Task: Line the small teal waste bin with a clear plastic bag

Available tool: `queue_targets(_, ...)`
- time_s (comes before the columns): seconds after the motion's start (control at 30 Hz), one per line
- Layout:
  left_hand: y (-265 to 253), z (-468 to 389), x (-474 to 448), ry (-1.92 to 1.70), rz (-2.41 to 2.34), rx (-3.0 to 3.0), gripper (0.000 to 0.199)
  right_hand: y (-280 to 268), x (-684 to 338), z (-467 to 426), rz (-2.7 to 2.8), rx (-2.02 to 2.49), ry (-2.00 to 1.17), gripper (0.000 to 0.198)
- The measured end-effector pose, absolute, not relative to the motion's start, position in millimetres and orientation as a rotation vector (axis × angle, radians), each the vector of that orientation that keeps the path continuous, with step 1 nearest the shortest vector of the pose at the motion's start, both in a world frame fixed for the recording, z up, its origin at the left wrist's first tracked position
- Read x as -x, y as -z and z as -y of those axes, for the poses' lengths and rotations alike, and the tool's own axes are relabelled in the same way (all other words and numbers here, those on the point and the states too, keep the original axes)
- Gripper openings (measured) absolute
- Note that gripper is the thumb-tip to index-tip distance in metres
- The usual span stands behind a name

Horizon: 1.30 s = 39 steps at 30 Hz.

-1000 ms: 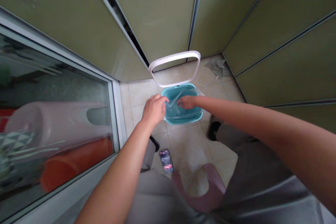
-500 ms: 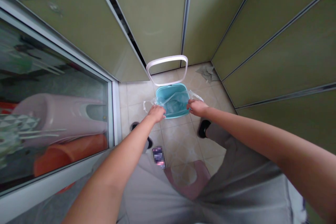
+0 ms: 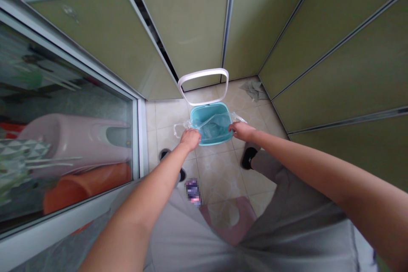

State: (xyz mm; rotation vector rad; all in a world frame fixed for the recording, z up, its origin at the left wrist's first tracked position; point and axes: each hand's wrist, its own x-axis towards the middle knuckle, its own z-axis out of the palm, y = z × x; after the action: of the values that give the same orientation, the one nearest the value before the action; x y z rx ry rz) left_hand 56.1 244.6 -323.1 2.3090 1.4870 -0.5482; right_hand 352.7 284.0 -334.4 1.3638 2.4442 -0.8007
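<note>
A light-blue trash bin (image 3: 208,141) stands on the tiled floor between my feet. Its white ring-shaped rim frame (image 3: 204,72) is tipped up at the back. A clear plastic bag (image 3: 214,124) lies inside the bin, with its edges spilling over the left and right sides. My left hand (image 3: 191,138) is closed on the bag at the bin's near left rim. At the right rim, my right hand (image 3: 241,130) pinches the bag's other side. The fingertips of both hands are partly hidden.
Cabinet doors (image 3: 181,25) rise behind the bin and on the right. A grey cloth (image 3: 255,89) lies in the back right corner. Left is a framed glass panel (image 3: 140,136), with an orange bucket (image 3: 86,189) behind it. A pink curved piece (image 3: 229,231) is beneath me.
Both hands stay at the bin's rim with the bag; the right hand shifts very slightly. The whole view drifts a little, and the bin has not visibly moved on the floor.
</note>
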Motion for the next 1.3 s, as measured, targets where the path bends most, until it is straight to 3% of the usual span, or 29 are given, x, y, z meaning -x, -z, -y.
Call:
queue_targets(0.2,317,-245,-51,0.478,-1.452,-2.376,0.022,341,-362,-286,-2.390,-1.464,0.818,0.034)
queue_targets(0.6,320,-224,-26,0.312,-1.316,-2.435,0.010,329,-365,-275,-2.385,-1.400,0.770,0.013)
queue_targets(1.13,324,-217,-33,0.502,-1.327,-2.411,0.010,353,-360,-266,-2.438,-1.279,0.646,0.017)
queue_targets(1.2,323,-217,-35,0.489,-1.347,-2.420,0.020,347,-360,-269,-2.441,-1.252,0.683,0.009)
queue_targets(1.3,318,-217,-43,0.414,-1.413,-2.460,0.039,332,-359,-275,-2.443,-1.199,0.689,0.018)
